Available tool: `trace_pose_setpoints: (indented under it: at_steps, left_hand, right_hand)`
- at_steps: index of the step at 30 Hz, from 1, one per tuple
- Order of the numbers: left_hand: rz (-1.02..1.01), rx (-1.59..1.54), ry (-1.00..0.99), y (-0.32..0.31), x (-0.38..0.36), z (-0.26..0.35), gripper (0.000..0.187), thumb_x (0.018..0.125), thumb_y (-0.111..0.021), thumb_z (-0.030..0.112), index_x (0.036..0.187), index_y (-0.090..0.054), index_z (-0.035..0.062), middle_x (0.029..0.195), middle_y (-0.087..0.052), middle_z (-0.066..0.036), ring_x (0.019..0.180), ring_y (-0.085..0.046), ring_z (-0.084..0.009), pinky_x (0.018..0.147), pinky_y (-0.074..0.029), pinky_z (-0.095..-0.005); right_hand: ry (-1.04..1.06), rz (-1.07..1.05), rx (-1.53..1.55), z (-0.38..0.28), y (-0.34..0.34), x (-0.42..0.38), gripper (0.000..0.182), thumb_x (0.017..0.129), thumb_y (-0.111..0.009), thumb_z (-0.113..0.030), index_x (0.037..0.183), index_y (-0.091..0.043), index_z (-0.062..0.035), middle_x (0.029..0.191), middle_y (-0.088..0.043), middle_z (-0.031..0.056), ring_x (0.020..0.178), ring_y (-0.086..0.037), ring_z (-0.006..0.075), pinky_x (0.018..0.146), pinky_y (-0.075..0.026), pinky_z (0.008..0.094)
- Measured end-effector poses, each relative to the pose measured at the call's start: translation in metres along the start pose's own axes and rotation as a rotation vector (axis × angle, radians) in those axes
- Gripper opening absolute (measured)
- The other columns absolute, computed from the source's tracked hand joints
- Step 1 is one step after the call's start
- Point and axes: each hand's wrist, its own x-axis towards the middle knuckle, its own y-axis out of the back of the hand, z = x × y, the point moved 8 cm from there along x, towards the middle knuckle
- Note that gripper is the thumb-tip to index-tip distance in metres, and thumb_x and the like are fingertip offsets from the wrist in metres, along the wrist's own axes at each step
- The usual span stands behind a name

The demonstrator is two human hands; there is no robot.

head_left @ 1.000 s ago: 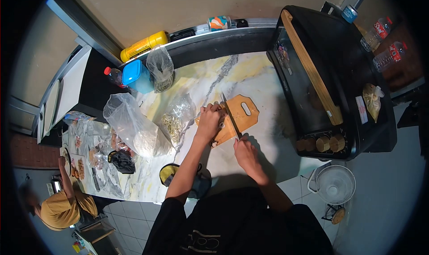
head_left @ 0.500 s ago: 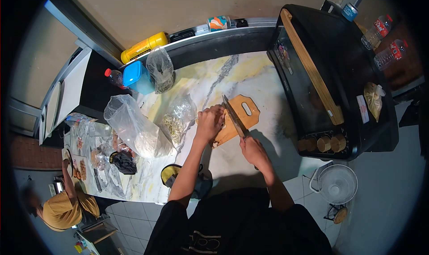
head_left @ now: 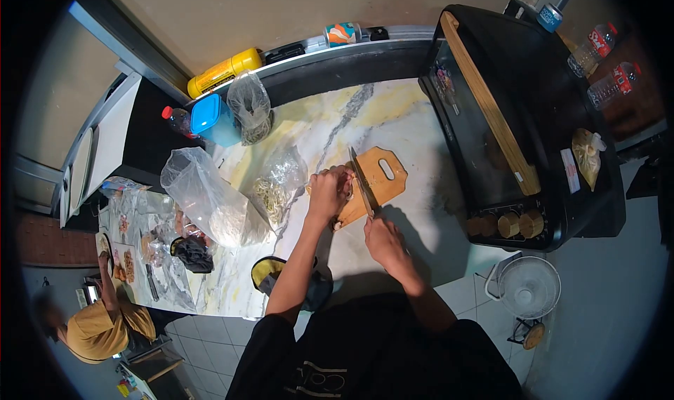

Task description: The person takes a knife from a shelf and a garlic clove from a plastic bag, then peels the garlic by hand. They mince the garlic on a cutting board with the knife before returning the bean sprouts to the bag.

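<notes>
A wooden cutting board [head_left: 392,183] lies on the marble-patterned counter. My right hand [head_left: 385,240] is wrapped round the handle of a knife [head_left: 364,182], whose blade points away from me over the board. Just left of the blade, my left hand [head_left: 328,191] has its fingers bent together over a small pale piece of food, mostly hidden beneath them. Small bits lie at the board's near edge. Beside my left hand is a clear bag of bean sprouts [head_left: 272,195].
To the right stands a black oven [head_left: 491,119]. A plastic bag with white contents [head_left: 228,217], a blue-lidded container [head_left: 207,116] and a dark cloth item [head_left: 193,255] are on the left. Another person [head_left: 98,330] is at the far left; a white basket [head_left: 530,286] sits low right.
My right hand has moved a little left and toward me with the knife, and the blade now lies closer to my left fingers. My left hand is nearly unmoved.
</notes>
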Motion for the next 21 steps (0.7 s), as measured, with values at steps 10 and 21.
trace_pose_setpoints:
  at_steps: [10, 21]
  left_hand:
    - [-0.027, -0.071, 0.051, -0.002, -0.001, -0.005, 0.026, 0.074, -0.066, 0.003, 0.099, -0.066, 0.0088, 0.081, -0.07, -0.004, 0.081, -0.065, -0.0263, 0.077, -0.039, -0.0403]
    - [-0.032, 0.044, 0.027, 0.003, 0.001, 0.001, 0.023, 0.075, -0.071, 0.006, 0.097, -0.065, 0.0079, 0.084, -0.071, -0.005, 0.083, -0.065, -0.0298, 0.081, -0.044, -0.0429]
  right_hand:
    - [-0.05, 0.123, -0.162, 0.014, -0.025, -0.005, 0.033, 0.098, -0.047, -0.028, 0.088, -0.057, 0.0023, 0.075, -0.065, 0.0249, 0.073, -0.066, 0.0434, 0.065, -0.052, 0.0516]
    - [-0.053, 0.074, -0.189, 0.022, -0.007, -0.01, 0.032, 0.099, -0.045, -0.029, 0.095, -0.058, 0.0008, 0.084, -0.067, 0.0235, 0.08, -0.066, 0.0425, 0.069, -0.053, 0.0502]
